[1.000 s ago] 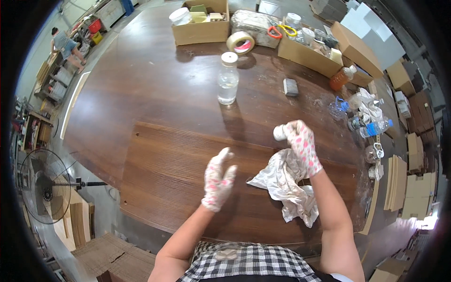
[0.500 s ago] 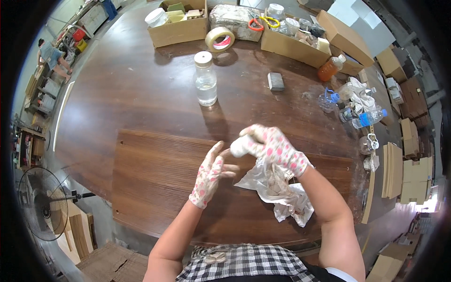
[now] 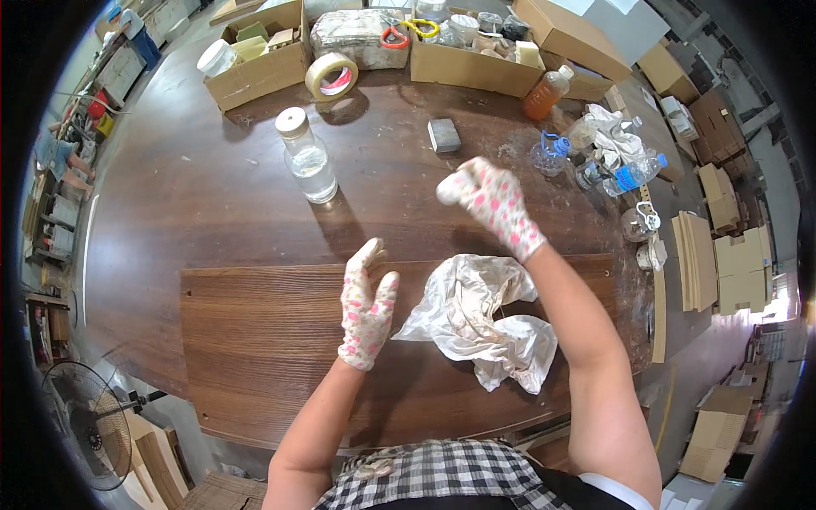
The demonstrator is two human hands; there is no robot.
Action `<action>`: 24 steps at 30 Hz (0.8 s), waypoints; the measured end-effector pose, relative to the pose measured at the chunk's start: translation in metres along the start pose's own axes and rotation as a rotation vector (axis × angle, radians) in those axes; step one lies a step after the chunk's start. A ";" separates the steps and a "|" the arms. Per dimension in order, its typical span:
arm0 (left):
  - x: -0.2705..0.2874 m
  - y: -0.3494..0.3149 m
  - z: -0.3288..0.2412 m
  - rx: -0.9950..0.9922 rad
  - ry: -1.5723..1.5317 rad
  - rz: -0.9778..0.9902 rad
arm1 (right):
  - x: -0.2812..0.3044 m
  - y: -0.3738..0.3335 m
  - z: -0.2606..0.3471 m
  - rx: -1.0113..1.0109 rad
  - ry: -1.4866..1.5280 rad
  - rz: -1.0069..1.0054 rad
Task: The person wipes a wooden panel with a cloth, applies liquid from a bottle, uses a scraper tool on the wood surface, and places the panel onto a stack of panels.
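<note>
My left hand (image 3: 365, 310), in a pink-dotted glove, is above the dark wood-grain board (image 3: 255, 340) with its fingers stretched and its thumb apart. It holds nothing. My right hand (image 3: 497, 204), gloved alike and a little blurred, is raised beyond the board's far edge. Its fingers are closed around a small white wad (image 3: 450, 189) whose kind I cannot make out. Between my arms a crumpled white rag (image 3: 472, 319) with brownish stains lies on the board. A capped clear bottle (image 3: 313, 170) of liquid stands upright beyond my left hand.
A grey block (image 3: 443, 136) lies beyond my right hand. Along the far edge are a tape roll (image 3: 316, 78), scissors (image 3: 395, 36), a wrapped bundle (image 3: 340, 47) and cardboard boxes (image 3: 476, 75). An orange-liquid bottle (image 3: 544, 98) and several plastic bottles (image 3: 633, 177) are at the right.
My right hand has moved away from my left, farther out over the table, uncovering more of the rag. My left hand has shifted slightly left. The whole view has turned a little.
</note>
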State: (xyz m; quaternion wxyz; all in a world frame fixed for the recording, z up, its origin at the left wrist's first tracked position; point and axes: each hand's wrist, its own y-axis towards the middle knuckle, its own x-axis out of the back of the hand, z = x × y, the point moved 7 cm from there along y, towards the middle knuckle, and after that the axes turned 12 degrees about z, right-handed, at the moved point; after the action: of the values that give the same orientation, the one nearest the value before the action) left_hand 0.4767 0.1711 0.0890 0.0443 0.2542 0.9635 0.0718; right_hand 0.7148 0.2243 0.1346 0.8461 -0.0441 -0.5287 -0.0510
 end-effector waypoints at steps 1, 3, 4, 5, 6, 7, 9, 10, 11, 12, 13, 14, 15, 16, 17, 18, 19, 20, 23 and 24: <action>0.012 -0.007 0.004 0.011 0.044 -0.039 | 0.005 0.013 -0.016 -0.086 -0.025 -0.020; 0.036 -0.017 0.017 0.047 0.101 -0.122 | 0.015 0.025 -0.039 -0.210 -0.061 -0.010; 0.046 -0.018 0.023 0.080 0.063 -0.170 | 0.012 0.032 -0.056 -0.244 -0.101 -0.033; 0.059 -0.016 0.020 0.080 0.041 -0.193 | 0.006 0.036 -0.067 -0.242 -0.112 0.016; 0.070 -0.011 0.016 0.079 0.015 -0.214 | 0.001 0.036 -0.079 -0.241 -0.125 0.064; 0.083 -0.005 0.015 0.091 -0.004 -0.288 | -0.006 0.031 -0.089 -0.237 -0.084 0.033; 0.119 0.009 0.012 0.163 0.156 -0.385 | -0.006 0.006 -0.076 -0.282 -0.006 -0.007; 0.135 0.015 0.009 0.153 0.217 -0.386 | -0.003 -0.011 -0.059 -0.291 0.097 0.020; 0.140 0.026 0.010 0.148 0.260 -0.373 | 0.003 -0.034 -0.043 -0.241 0.162 -0.011; 0.143 0.039 0.006 0.139 0.304 -0.363 | 0.004 -0.060 -0.031 -0.186 0.230 -0.042; 0.146 0.053 0.009 0.140 0.427 -0.355 | 0.001 -0.087 -0.022 -0.108 0.149 -0.044; 0.147 0.068 0.011 0.143 0.547 -0.343 | -0.002 -0.115 -0.013 -0.032 0.066 -0.048; 0.145 0.080 0.011 0.146 0.542 -0.350 | -0.013 -0.141 -0.002 0.044 -0.031 -0.023; 0.138 0.094 0.012 0.198 0.476 -0.326 | -0.020 -0.166 0.010 0.114 -0.137 0.000; 0.130 0.107 0.015 0.248 0.404 -0.297 | -0.031 -0.184 0.015 0.126 -0.170 0.032; 0.129 0.117 0.020 0.248 0.397 -0.296 | -0.049 -0.196 0.020 0.143 -0.193 0.065; 0.127 0.127 0.027 0.229 0.402 -0.269 | -0.076 -0.202 0.023 0.100 -0.277 0.236; 0.124 0.137 0.034 0.209 0.406 -0.238 | -0.099 -0.210 0.020 0.052 -0.360 0.406; 0.146 0.162 0.062 0.178 0.417 -0.231 | -0.110 -0.220 0.018 0.064 -0.371 0.398; 0.152 0.166 0.073 0.182 0.330 -0.191 | -0.107 -0.219 0.012 -0.010 -0.371 0.426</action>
State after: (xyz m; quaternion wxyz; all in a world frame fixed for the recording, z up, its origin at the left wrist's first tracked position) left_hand 0.4336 0.3979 0.0366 -0.1306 0.1495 0.9799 0.0205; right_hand 0.6286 0.0129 0.0483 0.7262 -0.1671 -0.6532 0.1342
